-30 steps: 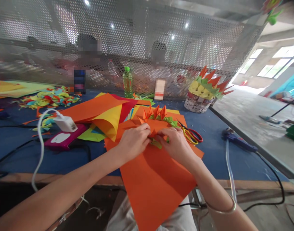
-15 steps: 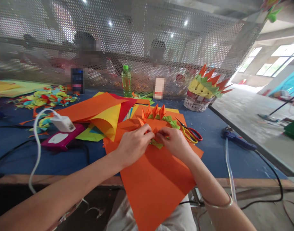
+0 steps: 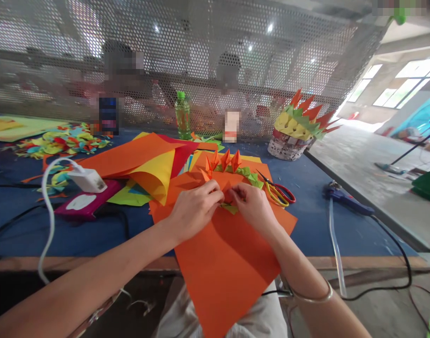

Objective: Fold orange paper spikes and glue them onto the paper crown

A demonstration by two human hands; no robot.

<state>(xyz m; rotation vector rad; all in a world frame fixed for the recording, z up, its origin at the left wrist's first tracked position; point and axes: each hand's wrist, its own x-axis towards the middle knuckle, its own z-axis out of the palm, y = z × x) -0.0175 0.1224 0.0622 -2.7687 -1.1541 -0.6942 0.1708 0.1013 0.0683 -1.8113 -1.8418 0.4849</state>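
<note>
My left hand [image 3: 197, 204] and my right hand [image 3: 252, 202] meet over a large orange paper sheet [image 3: 225, 267]. Both pinch a small folded orange paper piece [image 3: 228, 189] between their fingertips; part of it is hidden by the fingers. Just beyond, several pointed orange folded pieces [image 3: 226, 160] stand upright along a curved row of green folded paper pieces [image 3: 249, 176]. A bit of green paper [image 3: 230, 209] shows beneath my fingers. Right of my right hand lie scissors [image 3: 278, 193] with red and yellow handles.
At the right stand a folded-paper basket [image 3: 288, 146] and a blue glue gun [image 3: 348, 199] with a clear glue stick. A purple power strip [image 3: 91, 206] with a white plug lies left. Behind are paper scraps [image 3: 67, 141], coloured sheets [image 3: 126, 155], a green bottle [image 3: 183, 117] and a perforated metal screen [image 3: 193, 56].
The view has shifted slightly. Both hands stay at nearly the same place with the orange piece between them; the fingers have moved only a little.
</note>
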